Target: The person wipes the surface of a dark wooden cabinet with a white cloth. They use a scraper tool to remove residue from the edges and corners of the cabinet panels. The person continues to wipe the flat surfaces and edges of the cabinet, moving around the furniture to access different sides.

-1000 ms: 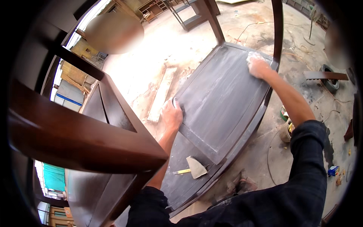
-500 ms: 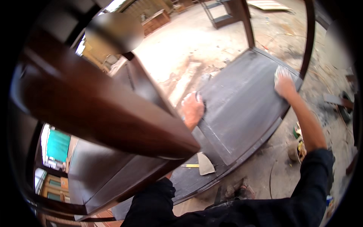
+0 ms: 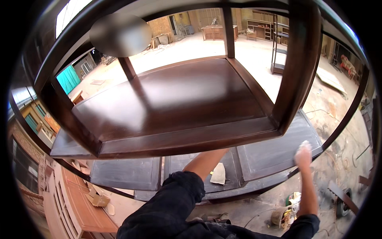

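A dark brown wooden shelf unit stands before me, its glossy upper shelf (image 3: 179, 95) above dull grey lower panels (image 3: 274, 147). My right hand (image 3: 303, 155) is at the right end of the lower panel, its fingers whitened and bunched downward. Whether a pale pad or only dust is at its fingertips I cannot make out. My left forearm (image 3: 209, 161) reaches under the upper shelf, which hides the hand itself. Beside that forearm, a beige flat piece (image 3: 217, 174) lies on the grey surface, with a bit of yellow at its edge.
Dark posts (image 3: 298, 63) and rails of the unit frame the space around my arms. At lower right on the floor stands a bucket (image 3: 280, 217) with stuff in it. A reddish-brown wooden piece of furniture (image 3: 75, 195) with a cardboard box (image 3: 97, 198) is at lower left.
My view has swung up and levelled, so the upper shelf now spreads across the middle and covers my left hand. My right hand remains near the lower panel's right end.
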